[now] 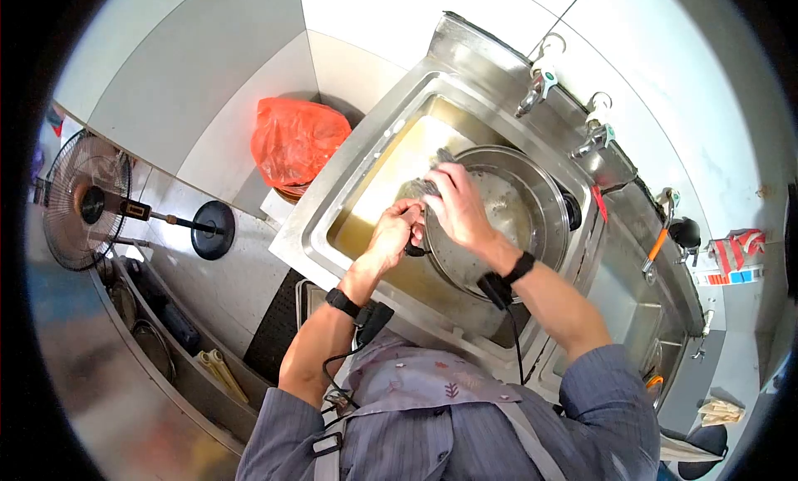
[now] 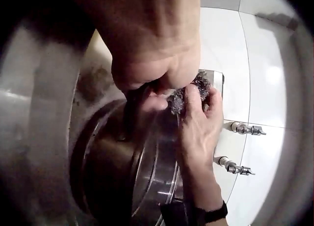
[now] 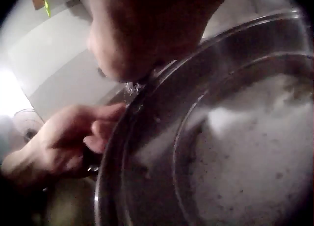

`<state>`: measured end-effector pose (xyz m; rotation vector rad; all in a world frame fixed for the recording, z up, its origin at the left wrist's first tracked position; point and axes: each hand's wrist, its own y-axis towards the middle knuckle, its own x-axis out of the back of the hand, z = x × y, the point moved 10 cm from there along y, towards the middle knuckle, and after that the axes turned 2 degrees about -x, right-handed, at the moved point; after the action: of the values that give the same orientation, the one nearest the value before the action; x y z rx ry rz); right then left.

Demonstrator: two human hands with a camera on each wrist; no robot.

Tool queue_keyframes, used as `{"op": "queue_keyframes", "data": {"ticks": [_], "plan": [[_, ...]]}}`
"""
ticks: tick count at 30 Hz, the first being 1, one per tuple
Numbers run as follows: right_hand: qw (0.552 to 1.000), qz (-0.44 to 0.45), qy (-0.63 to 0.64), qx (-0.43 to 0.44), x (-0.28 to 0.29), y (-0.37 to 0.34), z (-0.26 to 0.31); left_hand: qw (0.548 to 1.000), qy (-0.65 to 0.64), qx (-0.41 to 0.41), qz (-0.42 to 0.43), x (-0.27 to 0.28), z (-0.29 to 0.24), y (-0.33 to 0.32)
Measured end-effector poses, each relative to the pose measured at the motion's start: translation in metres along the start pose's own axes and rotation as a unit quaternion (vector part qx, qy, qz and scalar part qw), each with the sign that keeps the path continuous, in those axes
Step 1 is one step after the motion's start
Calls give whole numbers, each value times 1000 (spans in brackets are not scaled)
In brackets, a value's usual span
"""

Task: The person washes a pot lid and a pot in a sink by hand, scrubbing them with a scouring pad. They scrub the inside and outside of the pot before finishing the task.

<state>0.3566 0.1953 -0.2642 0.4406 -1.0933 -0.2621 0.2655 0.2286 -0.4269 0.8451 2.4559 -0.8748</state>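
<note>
A wide steel pot stands tilted in the left sink basin, with soapy, speckled liquid inside. One black side handle shows at its right; the opposite one is partly hidden by my left hand, whose fingers curl round it at the rim. My right hand grips a grey steel wool scrubber against the outside of the pot near that handle. In the right wrist view a bit of the scrubber shows beneath the right hand, just above the left fingertips.
Cloudy yellowish water lies in the basin. Two taps stick out from the wall behind. A second basin is at right. A red plastic bag sits beyond the left edge, and a standing fan is further left.
</note>
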Motion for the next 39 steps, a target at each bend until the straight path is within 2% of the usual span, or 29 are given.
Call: {"op": "queue_keyframes", "data": {"ticks": [2,4,6,7,8,10,11,13,14,16,17,19,21,23,24,26,27,29,30,31,32,34,36,39], "plan": [[993,0,47,-108,0,-24,-15,999,51,6,3,-2,-3,0],[989,-10,76,-130,-2,-36,-17,999,42,9,0,-3,-5,-3],[964,71,146,-211,-24,-48,-27,995,98,-7,27,-8,-9,-8],[976,24,122,-177,-15,-37,-26,995,100,-7,28,-8,-8,-7],[976,24,124,-177,-19,-28,-39,995,99,1,27,-8,-4,-7],[983,-33,18,-178,-10,-5,-74,995,99,8,23,-6,-3,-7],[983,-34,19,-179,-11,1,-91,996,80,13,29,-9,-3,-9],[963,-50,-45,-259,-1,7,-124,997,61,15,35,-12,-3,-9],[964,-51,-45,-258,-4,7,-118,997,61,5,36,-12,-3,-8],[978,17,-19,-209,-30,-1,-79,997,61,1,39,-13,-1,-9],[978,41,35,-203,-35,-8,-61,997,73,12,19,-10,-1,-11],[966,62,78,-239,-39,-26,-52,996,83,32,0,-6,-3,-8],[959,63,98,-258,-40,-29,-63,995,91,36,7,-7,-6,-10],[954,-20,98,-282,-24,-16,-88,994,97,39,11,-11,-7,-13],[929,-13,67,-365,-24,-14,-121,995,95,29,26,-12,-6,-13],[880,-42,79,-466,-7,-13,-164,995,96,16,40,-12,-8,-11],[881,-43,79,-465,-10,-14,-163,995,95,16,26,-9,-7,-11],[926,-45,53,-372,-21,-7,-142,997,80,15,19,-7,-2,-6],[937,-7,57,-343,-42,-14,-125,997,65,18,28,-4,3,-4],[959,-35,73,-271,-38,-15,-90,998,60,26,17,1,9,-1],[951,2,74,-301,-42,-23,-81,996,78,32,30,-4,5,-4],[940,0,96,-329,-32,-21,-95,994,95,19,47,-11,-3,-8],[915,-36,40,-399,-18,-15,-144,994,95,8,51,-13,-2,-10],[844,-184,15,-503,17,-41,-213,996,81,2,44,-9,2,-5]]}}
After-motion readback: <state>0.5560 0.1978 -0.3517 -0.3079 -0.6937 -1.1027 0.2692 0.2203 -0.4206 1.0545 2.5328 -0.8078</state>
